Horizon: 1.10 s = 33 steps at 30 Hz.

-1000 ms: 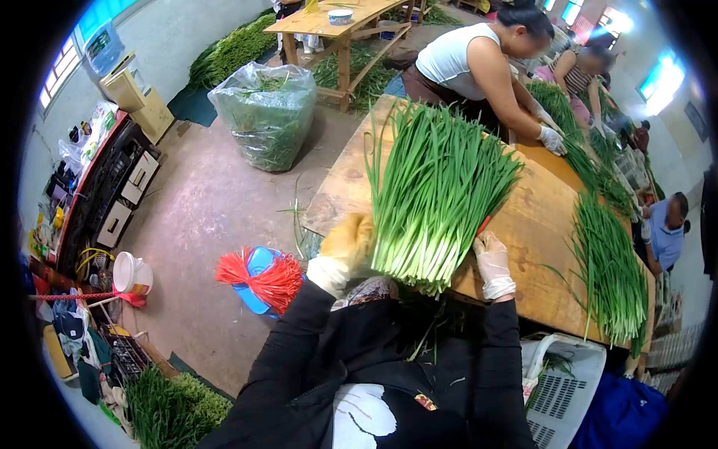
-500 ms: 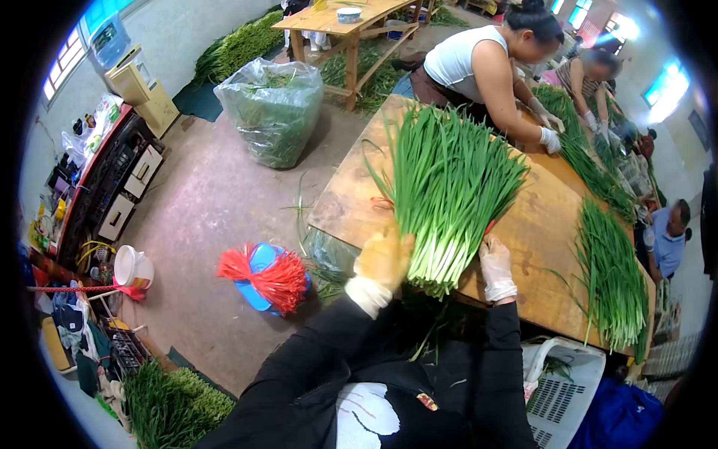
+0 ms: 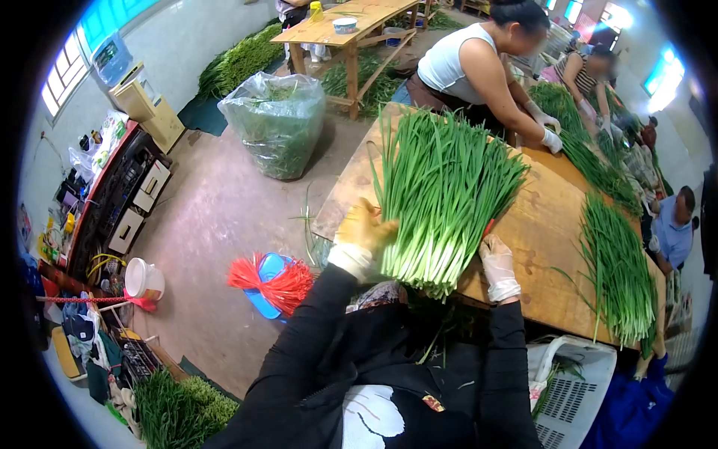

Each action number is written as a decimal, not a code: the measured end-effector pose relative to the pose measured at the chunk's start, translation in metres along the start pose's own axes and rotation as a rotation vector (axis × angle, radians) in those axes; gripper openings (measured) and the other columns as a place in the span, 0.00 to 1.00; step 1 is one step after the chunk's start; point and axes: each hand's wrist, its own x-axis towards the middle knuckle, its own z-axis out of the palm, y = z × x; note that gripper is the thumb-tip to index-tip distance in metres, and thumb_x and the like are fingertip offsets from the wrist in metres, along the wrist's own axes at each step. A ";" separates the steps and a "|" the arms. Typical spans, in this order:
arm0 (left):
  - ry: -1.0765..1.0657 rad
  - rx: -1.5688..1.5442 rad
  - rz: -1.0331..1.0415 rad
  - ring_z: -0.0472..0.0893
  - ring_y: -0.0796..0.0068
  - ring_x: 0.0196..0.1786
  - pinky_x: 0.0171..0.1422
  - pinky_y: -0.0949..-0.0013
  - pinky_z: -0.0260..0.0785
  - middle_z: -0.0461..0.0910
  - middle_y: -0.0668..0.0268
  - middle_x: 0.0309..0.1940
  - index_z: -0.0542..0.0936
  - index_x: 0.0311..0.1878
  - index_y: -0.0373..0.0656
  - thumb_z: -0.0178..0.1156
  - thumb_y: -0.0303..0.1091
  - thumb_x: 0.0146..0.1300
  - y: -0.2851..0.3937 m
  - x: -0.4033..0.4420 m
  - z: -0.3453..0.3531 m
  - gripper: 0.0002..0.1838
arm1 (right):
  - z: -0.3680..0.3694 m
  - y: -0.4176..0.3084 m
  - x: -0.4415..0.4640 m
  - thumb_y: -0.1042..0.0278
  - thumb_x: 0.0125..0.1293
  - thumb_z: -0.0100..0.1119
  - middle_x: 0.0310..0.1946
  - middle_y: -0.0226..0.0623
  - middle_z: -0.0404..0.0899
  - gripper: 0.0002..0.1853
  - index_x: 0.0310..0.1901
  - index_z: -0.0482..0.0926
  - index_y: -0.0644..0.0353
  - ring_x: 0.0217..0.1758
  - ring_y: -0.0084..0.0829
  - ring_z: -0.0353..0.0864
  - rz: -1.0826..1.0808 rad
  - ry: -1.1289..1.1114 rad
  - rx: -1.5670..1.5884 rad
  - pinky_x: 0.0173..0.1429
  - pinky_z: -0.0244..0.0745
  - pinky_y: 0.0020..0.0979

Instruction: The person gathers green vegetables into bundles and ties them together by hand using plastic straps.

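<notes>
A large bunch of garlic chives (image 3: 452,194) lies on the wooden table in front of me, pale stem ends toward me and leaf tips pointing away. At its left edge is my gloved left hand (image 3: 360,233), fingers apart and fingertips close against the stems. My gloved right hand (image 3: 499,263) is at the right side of the stems, fingers closed round the end of a red tie (image 3: 488,226). The rest of that tie is hidden by the bunch.
Another chive bunch (image 3: 617,273) lies at the table's right (image 3: 550,224). A co-worker (image 3: 479,67) handles greens across from me. Red ties (image 3: 273,286) rest on a blue stool to the left. A plastic bag of greens (image 3: 278,127) and a grey crate (image 3: 572,389) stand nearby.
My left hand has shifted left and up along the bunch's edge, and the stems spread wider to the left. The red tie end there is out of sight. My right hand stays nearly in place.
</notes>
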 end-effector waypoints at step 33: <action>0.007 0.138 0.045 0.79 0.57 0.34 0.40 0.63 0.69 0.79 0.55 0.30 0.80 0.35 0.38 0.57 0.37 0.56 -0.052 0.032 0.021 0.12 | -0.001 0.000 -0.002 0.68 0.57 0.53 0.24 0.45 0.72 0.07 0.31 0.73 0.64 0.28 0.38 0.72 0.023 0.022 0.057 0.36 0.67 0.33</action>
